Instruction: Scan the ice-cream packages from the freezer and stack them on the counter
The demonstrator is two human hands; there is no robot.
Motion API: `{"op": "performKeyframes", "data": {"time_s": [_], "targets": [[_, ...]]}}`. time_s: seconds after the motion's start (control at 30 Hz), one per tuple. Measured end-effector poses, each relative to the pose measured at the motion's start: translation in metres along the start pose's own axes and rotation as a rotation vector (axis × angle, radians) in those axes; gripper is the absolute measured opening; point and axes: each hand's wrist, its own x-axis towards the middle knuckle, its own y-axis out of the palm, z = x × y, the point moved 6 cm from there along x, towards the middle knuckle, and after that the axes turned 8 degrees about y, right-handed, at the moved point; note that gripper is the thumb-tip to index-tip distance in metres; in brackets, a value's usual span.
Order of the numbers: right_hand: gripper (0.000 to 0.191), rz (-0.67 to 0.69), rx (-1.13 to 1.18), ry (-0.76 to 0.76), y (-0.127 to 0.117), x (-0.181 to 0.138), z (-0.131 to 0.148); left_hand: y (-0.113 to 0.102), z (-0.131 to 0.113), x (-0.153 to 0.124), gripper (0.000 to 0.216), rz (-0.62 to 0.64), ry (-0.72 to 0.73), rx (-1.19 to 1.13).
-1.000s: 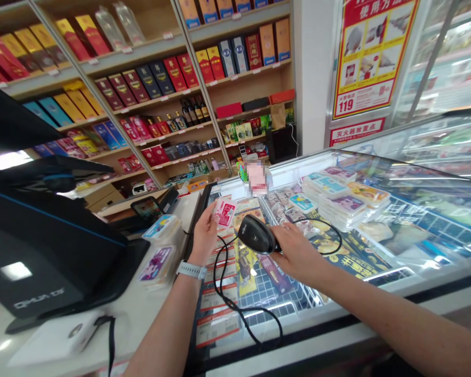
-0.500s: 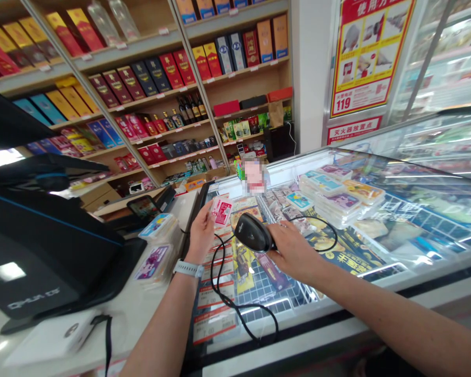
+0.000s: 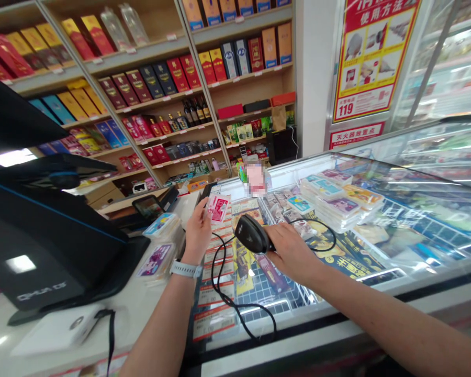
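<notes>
My left hand (image 3: 198, 230) pinches a small pink and red packet (image 3: 218, 207) and holds it up above the left edge of the glass freezer lid (image 3: 377, 262). A white watch sits on that wrist. My right hand (image 3: 292, 252) grips a black handheld barcode scanner (image 3: 251, 233), whose head points left toward the packet. A black cable (image 3: 227, 298) loops down from the scanner over the glass.
A black till screen (image 3: 43, 246) stands at left on the white counter (image 3: 141, 309), with two small packaged items (image 3: 157, 246) beside it. Shelves of boxed bottles (image 3: 141, 89) fill the back wall. A red poster (image 3: 371, 52) hangs at right.
My left hand has shifted the packet slightly left and up. The scanner in my right hand has stayed nearly in place.
</notes>
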Motion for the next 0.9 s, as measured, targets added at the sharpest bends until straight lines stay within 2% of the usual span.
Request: {"op": "performKeyframes", "data": {"time_s": [0.1,0.2,0.3,0.4,0.5,0.63,0.8,0.9], "targets": [[0.030,0.005,0.026,0.009,0.001,0.000,-0.001,-0.029,-0.015,0.004,0.048,-0.020,-0.015,0.142],[0.033,0.011,0.045,0.016,0.002,-0.002,-0.002,-0.073,-0.033,-0.001,0.045,-0.037,-0.003,0.400],[0.034,0.033,0.049,0.026,0.002,-0.003,-0.003,-0.119,-0.046,-0.018,0.045,-0.054,0.028,0.666],[0.034,0.043,0.061,0.029,0.001,-0.004,-0.003,-0.146,-0.051,-0.044,0.042,-0.030,0.086,0.929],[0.035,0.035,0.057,0.030,0.000,-0.004,-0.002,-0.150,-0.051,-0.071,0.038,0.031,0.116,1.177],[0.033,0.036,0.045,0.032,0.001,-0.005,-0.002,-0.132,-0.050,-0.092,0.036,0.142,0.131,1.308],[0.036,0.039,0.058,0.023,0.001,-0.005,-0.002,-0.117,-0.048,-0.093,0.033,0.245,0.084,1.325],[0.035,0.032,0.053,0.036,-0.001,-0.004,-0.002,-0.109,-0.051,-0.087,0.033,0.255,0.113,1.291]]}}
